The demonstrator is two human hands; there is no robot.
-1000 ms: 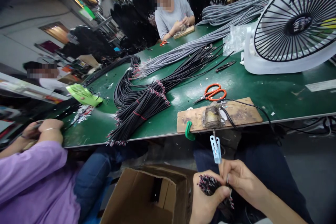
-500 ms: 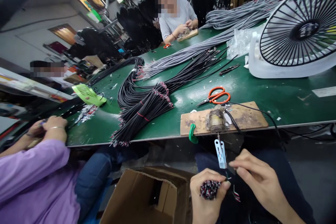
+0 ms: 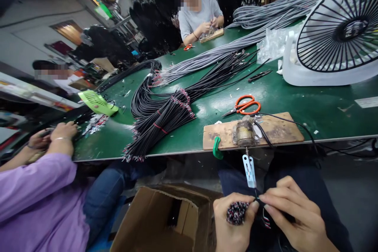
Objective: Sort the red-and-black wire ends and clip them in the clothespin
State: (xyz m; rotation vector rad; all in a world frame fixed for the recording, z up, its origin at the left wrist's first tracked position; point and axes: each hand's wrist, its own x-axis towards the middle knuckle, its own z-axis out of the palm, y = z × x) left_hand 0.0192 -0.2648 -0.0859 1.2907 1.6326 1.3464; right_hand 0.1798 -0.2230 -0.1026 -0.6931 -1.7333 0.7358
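Below the green table (image 3: 295, 102), right hand (image 3: 292, 212) has closed onto a wire beside the left hand's (image 3: 233, 224) clutched wire bundle (image 3: 237, 212).

right hand (image 3: 291, 212) closed in beside left hand (image 3: 233, 222), pinching one wire (image 3: 265, 220)

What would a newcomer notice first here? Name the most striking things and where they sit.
First, the heaps of black cables and grey cables sprawled across the green table, with the big white fan at far right. Near the front edge, orange scissors lie behind a wooden board. Lowest in view, the left hand grips a wire bundle while the right hand pinches one wire.
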